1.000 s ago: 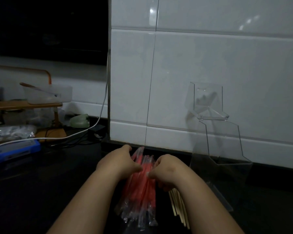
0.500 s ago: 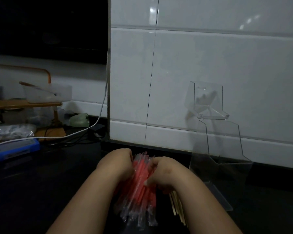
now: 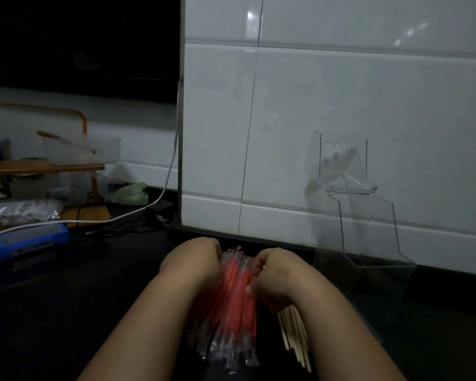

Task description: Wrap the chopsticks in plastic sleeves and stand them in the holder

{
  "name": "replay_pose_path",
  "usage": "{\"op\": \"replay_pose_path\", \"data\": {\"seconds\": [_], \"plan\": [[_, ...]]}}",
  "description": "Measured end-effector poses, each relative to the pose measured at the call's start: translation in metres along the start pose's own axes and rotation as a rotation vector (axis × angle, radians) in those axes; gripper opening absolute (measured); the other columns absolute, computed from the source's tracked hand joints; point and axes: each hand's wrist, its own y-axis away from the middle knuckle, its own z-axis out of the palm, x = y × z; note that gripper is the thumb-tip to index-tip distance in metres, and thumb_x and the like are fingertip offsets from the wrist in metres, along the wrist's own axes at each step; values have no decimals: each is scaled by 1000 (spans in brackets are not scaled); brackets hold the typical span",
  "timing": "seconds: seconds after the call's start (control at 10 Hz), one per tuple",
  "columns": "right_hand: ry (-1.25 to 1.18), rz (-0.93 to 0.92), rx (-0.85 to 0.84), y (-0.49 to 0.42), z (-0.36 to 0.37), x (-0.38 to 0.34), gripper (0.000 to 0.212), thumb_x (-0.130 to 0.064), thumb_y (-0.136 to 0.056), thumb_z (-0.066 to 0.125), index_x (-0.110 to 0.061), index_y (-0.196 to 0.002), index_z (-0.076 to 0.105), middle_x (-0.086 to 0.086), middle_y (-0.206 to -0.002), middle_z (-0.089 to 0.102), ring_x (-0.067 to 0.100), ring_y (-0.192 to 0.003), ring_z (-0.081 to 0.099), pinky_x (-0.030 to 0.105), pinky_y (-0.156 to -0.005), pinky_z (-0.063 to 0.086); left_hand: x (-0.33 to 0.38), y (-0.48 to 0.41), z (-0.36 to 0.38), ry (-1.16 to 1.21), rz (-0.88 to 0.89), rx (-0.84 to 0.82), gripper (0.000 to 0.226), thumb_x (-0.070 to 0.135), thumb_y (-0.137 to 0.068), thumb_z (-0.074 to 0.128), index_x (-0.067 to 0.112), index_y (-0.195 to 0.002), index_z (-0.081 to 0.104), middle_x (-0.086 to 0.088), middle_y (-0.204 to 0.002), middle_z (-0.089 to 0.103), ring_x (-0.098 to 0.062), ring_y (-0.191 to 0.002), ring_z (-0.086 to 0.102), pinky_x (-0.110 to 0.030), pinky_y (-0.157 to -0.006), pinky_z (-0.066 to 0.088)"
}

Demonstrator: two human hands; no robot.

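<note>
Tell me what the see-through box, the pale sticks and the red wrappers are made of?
The holder looks like hard clear plastic, maybe acrylic: see-through, glossy flat panels with sharp bends. The chopsticks look like bare wood or bamboo: pale tan, dull, no shine. The sleeves seem thin crinkly clear film, printed red.

The plastic sleeves (image 3: 232,303) are see-through with red down their middles. The chopsticks (image 3: 293,334) are pale yellow-brown, like light wood. The holder (image 3: 363,237) is clear and has no colour. The wall tiles (image 3: 341,105) are shiny white with thin grey lines. The counter (image 3: 52,312) is black. The box (image 3: 30,237) is blue, the cable (image 3: 165,182) is white, and the wooden rack (image 3: 39,169) is orange-brown.
</note>
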Motion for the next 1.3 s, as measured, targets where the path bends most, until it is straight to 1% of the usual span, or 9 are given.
{"op": "replay_pose_path", "data": {"seconds": [0.2,0.3,0.5,0.7,0.9,1.0,1.1,1.2,1.3], "plan": [[61,37,-81,-8,7,1,23,-14,-89,71,0,-108,69,19,-105,73,30,-96,72,44,-88,58,1,0,6,-22,81,-89,31,19,-86,65,39,-110,67,8,-116,61,-15,-103,60,-32,-91,52],[78,31,-83,-12,11,0,8,-10,-87,70,-5,-91,67,14,-100,72,26,-91,71,43,-88,58,1,0,8,-74,85,-112,32,18,-83,66,36,-110,70,7,-115,64,-17,-104,62,-32,-90,52],[140,-16,-27,-12,13,-4,28,-5,-83,67,-23,-74,48,5,-87,61,18,-79,61,37,-86,59,-2,-3,9,-98,49,-108,31,17,-84,62,30,-111,71,2,-114,66,-21,-103,64,-34,-91,54],[172,-111,-13,-10,15,-6,34,-7,-89,63,-10,-122,61,9,-101,64,23,-95,67,33,-91,55,-6,-7,7,-125,8,-135,34,14,-85,60,29,-113,70,0,-116,65,-22,-103,64,-37,-92,54],[31,-200,28,-12,29,-7,19,-2,-90,63,-10,-107,67,11,-112,68,8,-79,72,22,-78,57,-16,-9,2,-113,-16,-92,31,14,-87,57,28,-112,67,0,-117,63,-21,-104,62,-34,-91,52],[53,-195,90,-18,36,-5,21,-11,-83,71,-25,-72,59,12,-102,72,26,-90,71,38,-85,58,-18,-8,3,-111,-32,-54,27,17,-89,54,29,-111,64,2,-117,62,-21,-104,61,-34,-89,51],[-7,-204,158,-20,37,-1,19,-18,-82,71,-27,-71,58,5,-92,71,23,-84,69,34,-80,58,-18,-10,7,-104,-38,41,16,29,-92,52,30,-105,62,1,-113,63,-22,-100,60,-34,-84,50],[-42,-265,235,-18,35,5,7,-27,-86,69,-30,-82,64,-6,-87,66,9,-80,60,11,-63,44,-13,-9,11,-4,-37,232,20,42,-93,53,29,-106,62,-3,-113,61,-25,-100,60,-38,-86,50],[-227,-263,376,-14,30,4,7,-34,-82,71,-32,-79,65,-12,-80,67,7,-79,64,20,-74,51,-3,-4,9,289,-32,348,21,32,-90,63,26,-110,65,-2,-113,63,-23,-101,60,-35,-86,49]]}}
